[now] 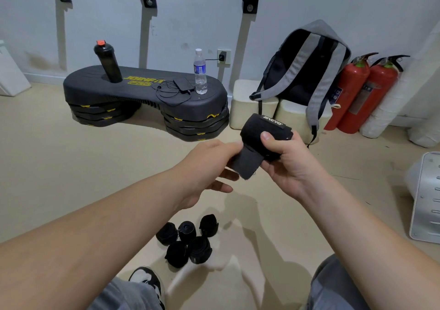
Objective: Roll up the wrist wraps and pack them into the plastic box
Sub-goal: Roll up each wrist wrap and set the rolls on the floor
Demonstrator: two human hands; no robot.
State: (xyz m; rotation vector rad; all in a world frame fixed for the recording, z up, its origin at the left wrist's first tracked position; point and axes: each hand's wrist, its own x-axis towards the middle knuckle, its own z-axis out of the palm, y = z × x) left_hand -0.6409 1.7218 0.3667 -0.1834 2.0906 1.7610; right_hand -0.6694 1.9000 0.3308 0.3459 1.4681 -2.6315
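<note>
A black wrist wrap (256,132), mostly rolled into a thick cylinder with a white logo tag, is held up in front of me. My right hand (289,161) grips the roll, thumb on top. My left hand (209,167) pinches the loose grey tail end that hangs from the roll. Several rolled black wraps (188,242) lie clustered on the beige floor below my arms, between my knees. A clear plastic box seems to surround them, but its faint edges are hard to tell.
A black and yellow exercise platform (142,95) stands ahead with a black shaker bottle (107,62), a water bottle (200,71) and a cabled device on it. A grey backpack (307,71) leans on cream blocks, two red fire extinguishers (357,93) to its right. A white perforated panel (428,198) stands far right.
</note>
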